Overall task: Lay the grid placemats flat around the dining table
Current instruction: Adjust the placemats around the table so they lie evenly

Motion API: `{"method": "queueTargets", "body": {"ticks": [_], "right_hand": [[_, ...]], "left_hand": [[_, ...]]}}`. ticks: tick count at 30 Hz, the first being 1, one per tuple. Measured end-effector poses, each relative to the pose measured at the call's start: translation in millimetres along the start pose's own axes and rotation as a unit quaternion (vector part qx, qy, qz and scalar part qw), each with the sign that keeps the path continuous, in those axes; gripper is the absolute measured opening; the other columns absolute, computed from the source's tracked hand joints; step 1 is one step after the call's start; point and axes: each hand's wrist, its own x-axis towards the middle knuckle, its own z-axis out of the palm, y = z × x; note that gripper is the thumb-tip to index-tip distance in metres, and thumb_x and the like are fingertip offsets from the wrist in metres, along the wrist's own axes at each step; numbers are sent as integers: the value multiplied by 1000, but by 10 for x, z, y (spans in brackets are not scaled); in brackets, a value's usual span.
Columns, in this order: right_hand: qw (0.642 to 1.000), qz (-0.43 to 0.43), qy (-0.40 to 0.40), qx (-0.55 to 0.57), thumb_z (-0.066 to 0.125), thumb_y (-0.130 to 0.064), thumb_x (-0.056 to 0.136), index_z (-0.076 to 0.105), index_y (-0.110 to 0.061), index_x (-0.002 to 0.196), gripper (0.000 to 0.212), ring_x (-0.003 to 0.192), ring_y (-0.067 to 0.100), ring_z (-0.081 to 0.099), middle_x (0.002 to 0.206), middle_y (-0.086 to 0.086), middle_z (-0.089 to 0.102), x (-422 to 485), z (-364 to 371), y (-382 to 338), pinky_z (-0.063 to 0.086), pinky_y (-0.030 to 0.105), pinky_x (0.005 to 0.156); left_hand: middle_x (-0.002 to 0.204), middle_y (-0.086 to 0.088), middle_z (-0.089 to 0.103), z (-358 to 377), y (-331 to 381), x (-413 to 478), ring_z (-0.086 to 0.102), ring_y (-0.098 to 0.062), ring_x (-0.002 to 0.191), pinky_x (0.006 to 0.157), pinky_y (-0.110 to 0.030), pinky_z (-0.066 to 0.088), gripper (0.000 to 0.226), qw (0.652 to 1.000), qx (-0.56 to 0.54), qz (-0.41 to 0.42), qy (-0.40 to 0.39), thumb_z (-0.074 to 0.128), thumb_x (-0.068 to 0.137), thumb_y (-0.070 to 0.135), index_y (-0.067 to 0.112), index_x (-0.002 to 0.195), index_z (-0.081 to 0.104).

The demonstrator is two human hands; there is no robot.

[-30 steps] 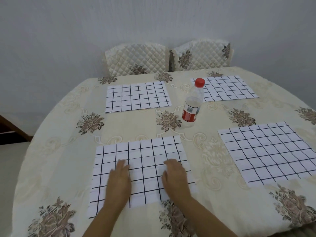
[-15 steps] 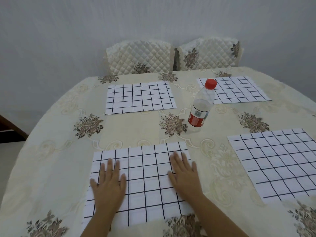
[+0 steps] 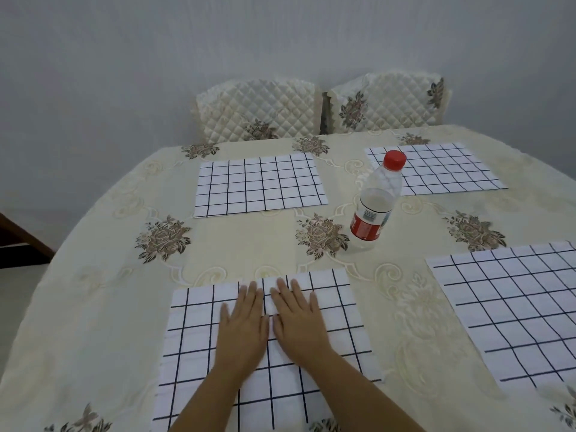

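Four placemats (image 3: 260, 183), floral tablecloth (image 3: 249, 244) (grey wall (image 3: 156, 57))

A second ago my left hand (image 3: 241, 332) and right hand (image 3: 299, 325) lay flat on the near half of the closest grid placemat (image 3: 343, 322), a little apart. Half a second ago they had slid outward, the left toward the mat's left side and the right toward its right side, with a wide strip of grid between them. Now both have come back to the middle and moved further from me: they lie side by side, almost touching, and my straight fingers (image 3: 251, 291) reach close to the mat's far edge. My forearms now angle inward across the mat's near part
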Motion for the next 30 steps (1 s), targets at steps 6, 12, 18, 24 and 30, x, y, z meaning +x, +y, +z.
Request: {"method": "queueTargets", "body": {"ticks": [6, 12, 18, 24, 30], "right_hand": [[997, 76, 12, -29, 31, -39, 84, 50, -22, 133, 56, 130, 23, 46, 143, -3, 45, 64, -99, 533, 43, 52, 95], [989, 142, 36, -19, 9, -45, 85, 33, -19, 144, 69, 141, 26, 26, 154, -1, 23, -15, -193, 928, 24, 57, 108], [994, 85, 57, -34, 32, -29, 87, 44, -10, 126, 45, 126, 33, 42, 133, 13, 55, -205, -75, 276, 28, 57, 99], [998, 59, 20, 12, 27, -32, 93, 41, -21, 135, 45, 133, 21, 30, 142, -1, 48, -602, 52, 178, 31, 51, 103], [983, 183, -19, 15, 0, -48, 83, 4, -24, 144, 65, 144, 21, 1, 152, -6, -4, -952, -170, 881, 9, 50, 114]], "left_hand": [[154, 3, 24, -53, -553, 79, 22, -17, 143, 103, -60, 28, 71, 995, 31, -95, 10, -2, 87, 52, 25, 145, 28], [158, 1, 5, -165, -922, -77, 3, -19, 146, 112, -54, 12, 84, 986, 9, -167, 13, -12, 74, 51, 21, 149, 13], [143, -13, 43, 2, -78, -244, 29, -25, 133, 89, -59, 43, 53, 997, 20, -22, 66, 5, 98, 30, 5, 132, 38], [145, -2, 42, 185, 161, -582, 26, -19, 135, 92, -54, 44, 56, 999, -24, -35, 8, 4, 97, 39, 18, 136, 38], [155, 4, 8, 75, -505, -948, 6, -14, 144, 112, -54, 17, 71, 987, -6, -160, 13, -2, 82, 50, 22, 146, 14]]}}
